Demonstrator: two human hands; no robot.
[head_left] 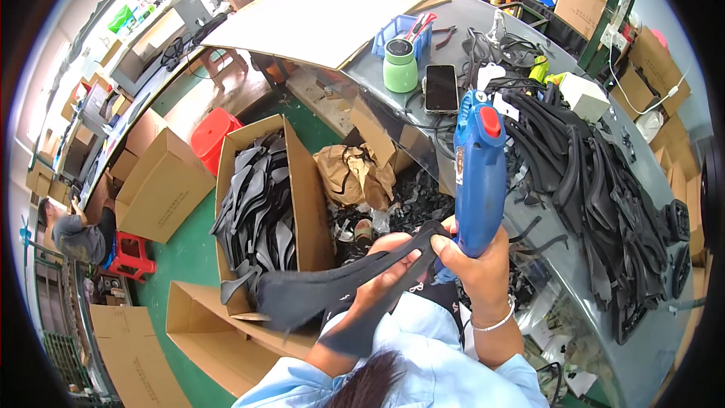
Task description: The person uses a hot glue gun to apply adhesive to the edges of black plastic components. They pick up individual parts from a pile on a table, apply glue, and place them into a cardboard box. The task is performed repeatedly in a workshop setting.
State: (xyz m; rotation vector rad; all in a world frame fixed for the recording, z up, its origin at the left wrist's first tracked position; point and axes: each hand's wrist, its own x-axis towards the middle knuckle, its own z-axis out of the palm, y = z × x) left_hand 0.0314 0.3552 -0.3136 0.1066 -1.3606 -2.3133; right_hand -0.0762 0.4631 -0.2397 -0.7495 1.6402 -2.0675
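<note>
Blue tool (480, 189) in right fingers (455, 256); brown carton (168, 181) bears illegible print.

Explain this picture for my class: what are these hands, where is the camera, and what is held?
There is no robot here: a person's two bare hands, seen by a wide fisheye camera worn on the head, looking down. The left hand holds dark, strip-like material; the right hand grips a blue tool with a red part, its thumb touching the material. On the grey table are heaped black parts, a phone and a green flask. Further left, a cardboard box holds dark pieces.
</note>
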